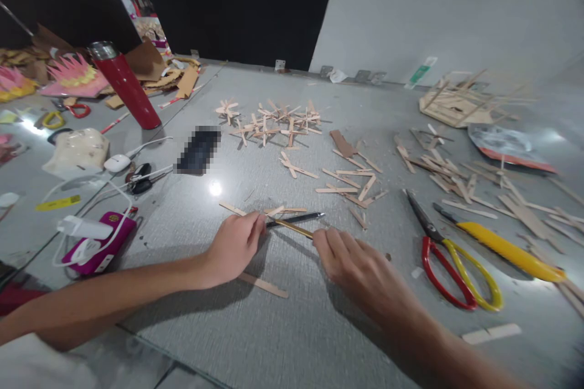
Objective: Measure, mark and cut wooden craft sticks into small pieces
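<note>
My left hand (235, 249) is closed in a pinch by the glass-like tabletop, a pale wooden craft stick (275, 211) showing at its fingertips. My right hand (349, 258) grips a thin gold-coloured tool (295, 228), whose tip meets the stick by the left fingers; its exact kind is unclear. Just behind them lies a black pen-like tool (301, 217). Another craft stick (264, 285) rests flat on the near side of my left hand. Farther back, several crossed-stick pieces (264, 127) stand in a cluster, with loose sticks (340, 190) nearer.
On the right lie red-and-yellow-handled scissors (449, 261), a yellow utility knife (506, 246) and scattered sticks (456, 176). A stick frame (456, 103) stands behind. Leftward are a red flask (125, 85), a pixelated dark phone (198, 151) and a purple power strip (103, 243) with cables.
</note>
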### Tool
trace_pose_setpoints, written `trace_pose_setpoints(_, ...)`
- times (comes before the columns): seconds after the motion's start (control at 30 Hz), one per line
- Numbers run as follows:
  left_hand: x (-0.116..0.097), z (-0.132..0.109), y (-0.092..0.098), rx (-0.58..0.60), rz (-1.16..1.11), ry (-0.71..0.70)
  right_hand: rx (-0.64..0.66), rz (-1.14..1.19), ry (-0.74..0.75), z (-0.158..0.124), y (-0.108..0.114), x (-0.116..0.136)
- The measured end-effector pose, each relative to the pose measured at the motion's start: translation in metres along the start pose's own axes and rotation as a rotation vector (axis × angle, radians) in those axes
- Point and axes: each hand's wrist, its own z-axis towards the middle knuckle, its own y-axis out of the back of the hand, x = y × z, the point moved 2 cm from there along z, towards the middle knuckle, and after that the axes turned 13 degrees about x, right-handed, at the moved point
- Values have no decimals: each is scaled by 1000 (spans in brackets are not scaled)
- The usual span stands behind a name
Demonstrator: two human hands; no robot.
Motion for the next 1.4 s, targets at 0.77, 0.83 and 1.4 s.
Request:
trace_pose_setpoints(0.77,5,-5,-15,190,65,-282,729,2386,149,20,-27,-10)
trace_pose_setpoints(0.83,3,-5,-14,217,55,-288,781,2370,164,21,-28,-14)
trace_pose_setpoints(1.4,2,-4,-16,141,61,-268,438,2184,-162,24,-22,9)
